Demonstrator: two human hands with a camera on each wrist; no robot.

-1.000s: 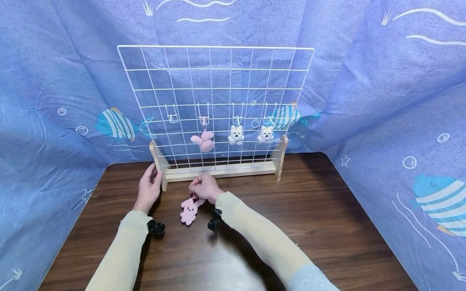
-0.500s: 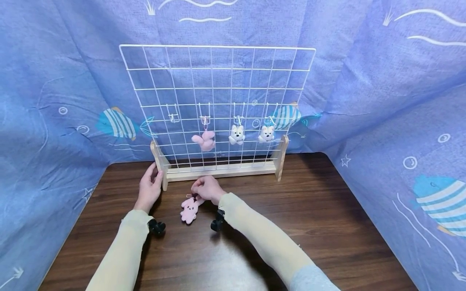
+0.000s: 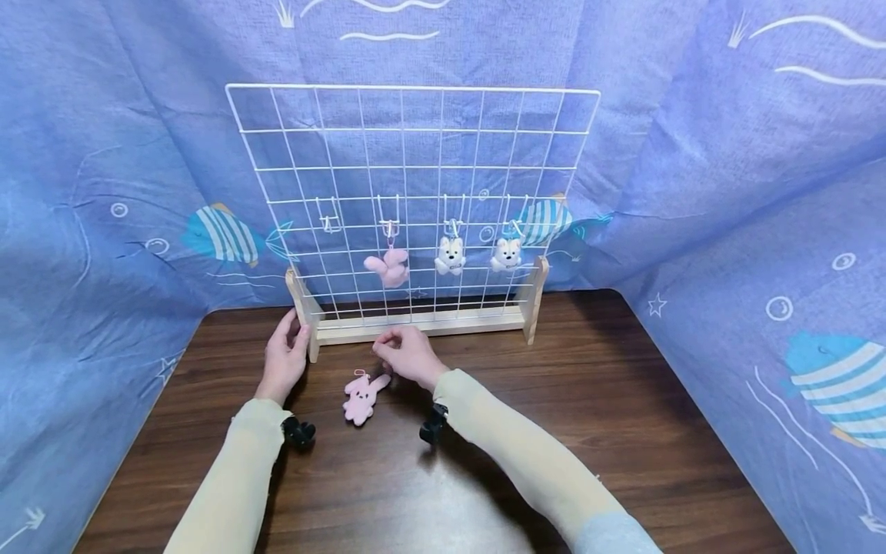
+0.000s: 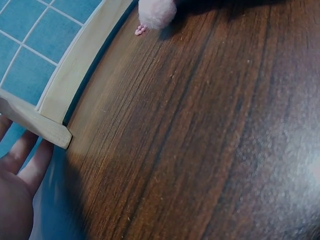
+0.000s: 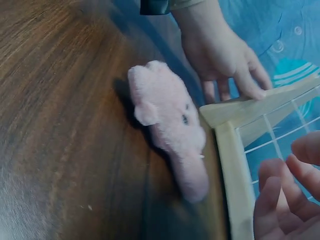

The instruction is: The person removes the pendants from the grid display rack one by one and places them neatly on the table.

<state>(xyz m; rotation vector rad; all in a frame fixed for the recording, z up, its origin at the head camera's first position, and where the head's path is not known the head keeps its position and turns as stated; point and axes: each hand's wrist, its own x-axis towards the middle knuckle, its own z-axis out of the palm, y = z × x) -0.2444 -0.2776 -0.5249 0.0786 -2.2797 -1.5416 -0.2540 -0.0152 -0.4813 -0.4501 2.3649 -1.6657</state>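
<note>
A pink plush bunny keychain [image 3: 359, 402] lies face up on the table, its loop toward the rack; in the right wrist view the bunny [image 5: 167, 115] is seen close by. My right hand [image 3: 410, 355] is just to the right of and beyond it, apart from it. Its fingers [image 5: 270, 192] are loosely bent, with nothing between them in the right wrist view. My left hand [image 3: 284, 357] rests against the outer side of the rack's left wooden leg [image 3: 303, 312]. Its fingers [image 4: 37, 167] are extended along that leg in the left wrist view.
A white wire grid rack [image 3: 415, 130] stands at the back on a wooden base. From its hooks hang a pink plush [image 3: 391, 268] turned backward, a white plush dog [image 3: 451, 256] and another white dog [image 3: 507, 255]. A further hook [image 3: 330, 225] is at left.
My right hand has let go of the bunny's loop and moved a little right and away. The bunny now lies by itself. My left hand has stayed at the leg.
</note>
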